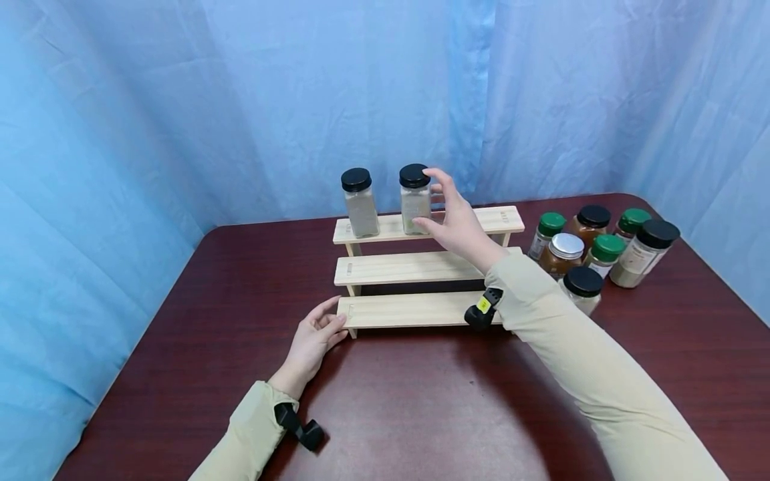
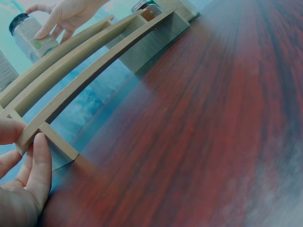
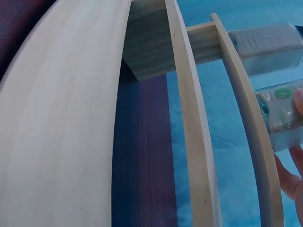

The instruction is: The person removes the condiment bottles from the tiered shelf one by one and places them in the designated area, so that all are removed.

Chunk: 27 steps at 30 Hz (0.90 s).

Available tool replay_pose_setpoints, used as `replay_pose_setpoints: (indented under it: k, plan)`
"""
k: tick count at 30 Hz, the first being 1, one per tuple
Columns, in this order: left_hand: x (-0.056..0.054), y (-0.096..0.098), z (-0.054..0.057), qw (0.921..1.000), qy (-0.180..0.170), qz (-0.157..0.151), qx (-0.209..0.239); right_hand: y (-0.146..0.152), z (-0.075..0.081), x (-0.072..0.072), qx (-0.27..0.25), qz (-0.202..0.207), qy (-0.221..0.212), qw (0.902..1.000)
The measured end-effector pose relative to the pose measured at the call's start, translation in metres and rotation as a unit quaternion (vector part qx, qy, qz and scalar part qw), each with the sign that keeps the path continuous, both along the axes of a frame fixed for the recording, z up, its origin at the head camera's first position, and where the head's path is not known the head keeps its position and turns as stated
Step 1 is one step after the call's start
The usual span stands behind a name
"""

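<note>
My right hand (image 1: 456,222) holds a square spice jar (image 1: 414,200) with a black lid at the top step of a three-step wooden rack (image 1: 409,268). The thumb presses low on the glass and a forefinger reaches the lid. A green mark shows on this jar in the right wrist view. To its left, a second black-lidded spice jar (image 1: 362,212) stands upright on the same step. With thumb and fingers, my left hand (image 1: 311,344) grips the left end of the lowest step; in the left wrist view its fingertips (image 2: 40,142) lie against the end support.
On the right of the dark red table (image 1: 421,407), several spice jars stand grouped beside the rack, including a silver-lidded jar (image 1: 565,252), a green-lidded jar (image 1: 606,251) and a tall black-lidded jar (image 1: 646,254). A blue curtain (image 1: 289,113) hangs behind the table.
</note>
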<state>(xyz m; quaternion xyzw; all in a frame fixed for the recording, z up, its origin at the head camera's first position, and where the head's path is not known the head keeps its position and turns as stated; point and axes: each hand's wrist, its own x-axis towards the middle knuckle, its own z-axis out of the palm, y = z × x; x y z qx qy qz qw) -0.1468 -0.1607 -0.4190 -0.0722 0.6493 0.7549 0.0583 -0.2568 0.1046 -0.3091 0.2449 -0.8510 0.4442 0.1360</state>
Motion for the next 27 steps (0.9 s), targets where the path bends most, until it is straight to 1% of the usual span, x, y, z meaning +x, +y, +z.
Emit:
replay_pose_setpoints:
  k: [6,11,18,22,27]
  plan:
    - [0.000,0.000,0.000,1.0000,-0.001,0.001,0.004,0.003,0.000,0.006,-0.004,0.013,0.010,0.9999]
    - [0.000,0.000,0.000,1.0000,-0.001,0.001,0.004,0.005,0.000,0.011,-0.005,0.017,0.008,0.9998]
    - [0.000,-0.001,-0.001,1.0000,-0.002,-0.001,0.001,0.006,-0.005,0.020,-0.045,0.025,-0.002,0.9986]
    - [0.000,0.000,0.000,1.0000,-0.002,-0.002,0.002,0.007,-0.008,0.024,-0.045,0.022,0.010,0.9987]
    - [0.001,0.000,0.001,1.0000,-0.002,-0.001,0.004,0.005,-0.011,0.032,-0.069,0.039,0.015,0.9968]
